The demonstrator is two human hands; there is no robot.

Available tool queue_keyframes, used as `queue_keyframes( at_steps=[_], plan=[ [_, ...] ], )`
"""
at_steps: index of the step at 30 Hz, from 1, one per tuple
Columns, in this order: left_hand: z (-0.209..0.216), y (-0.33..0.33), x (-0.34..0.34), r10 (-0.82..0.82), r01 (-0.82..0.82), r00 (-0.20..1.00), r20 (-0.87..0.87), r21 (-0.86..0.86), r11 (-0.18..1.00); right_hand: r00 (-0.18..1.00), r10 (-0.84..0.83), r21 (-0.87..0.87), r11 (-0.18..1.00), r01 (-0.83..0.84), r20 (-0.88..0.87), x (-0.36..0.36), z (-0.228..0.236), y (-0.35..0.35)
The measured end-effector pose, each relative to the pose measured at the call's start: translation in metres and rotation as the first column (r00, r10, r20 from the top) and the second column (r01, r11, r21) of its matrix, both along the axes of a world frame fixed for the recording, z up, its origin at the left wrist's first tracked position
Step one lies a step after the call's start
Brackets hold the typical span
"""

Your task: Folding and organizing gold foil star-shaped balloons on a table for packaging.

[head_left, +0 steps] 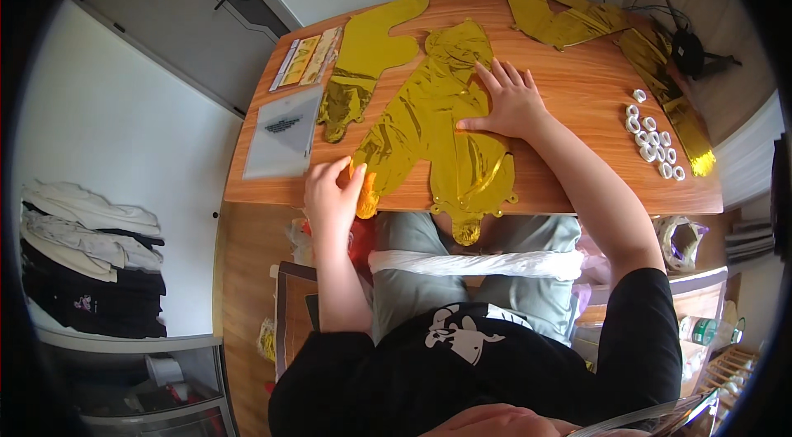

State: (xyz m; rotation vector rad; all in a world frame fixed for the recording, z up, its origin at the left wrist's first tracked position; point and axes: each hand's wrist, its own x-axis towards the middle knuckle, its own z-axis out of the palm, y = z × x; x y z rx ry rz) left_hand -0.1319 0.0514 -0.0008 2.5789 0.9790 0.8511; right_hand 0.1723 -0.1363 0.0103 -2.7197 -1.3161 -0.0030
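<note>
A flat gold foil balloon (421,128) lies across the middle of the wooden table, creased and uninflated. Its lower tip hangs over the front edge, towards my lap. My left hand (330,194) pinches the balloon's lower left end between thumb and fingers, where the foil is bunched up. With fingers spread, my right hand (513,103) rests flat on the balloon's right side. Left of it lies a second flat gold foil balloon (379,41), partly smooth and partly crinkled.
A clear plastic bag (285,132) and a packet with pictures (305,59) lie along the left side of the table (577,165). More gold foil (569,21) is at the back right. Several white rings (654,138) cluster at the right, near a black device with cables (689,49).
</note>
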Motion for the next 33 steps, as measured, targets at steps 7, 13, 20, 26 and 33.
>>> queue_keyframes(
  at_steps=[7,13,20,26,33],
  plan=[
    [-0.007,-0.014,0.010,0.042,-0.045,0.996,0.084,0.036,0.998,1.000,-0.019,-0.007,1.000,0.019,0.007,0.001,-0.002,-0.001],
    [-0.005,-0.014,0.013,0.039,-0.010,0.988,0.148,-0.195,0.981,0.999,0.008,0.033,0.999,-0.010,0.041,0.000,-0.004,0.000],
    [0.033,-0.026,0.034,0.005,0.534,0.579,0.815,-0.384,0.753,0.999,0.015,0.041,0.999,-0.016,0.029,0.001,-0.005,-0.002],
    [0.067,-0.045,0.085,-0.471,0.796,0.565,0.677,-0.296,0.528,0.999,0.023,0.095,0.995,-0.025,0.031,0.003,-0.007,-0.005],
    [0.035,-0.060,0.143,-0.631,0.801,0.511,0.583,-0.589,0.104,0.999,0.020,-0.004,1.000,-0.019,0.046,0.012,-0.016,0.002]
  ],
)
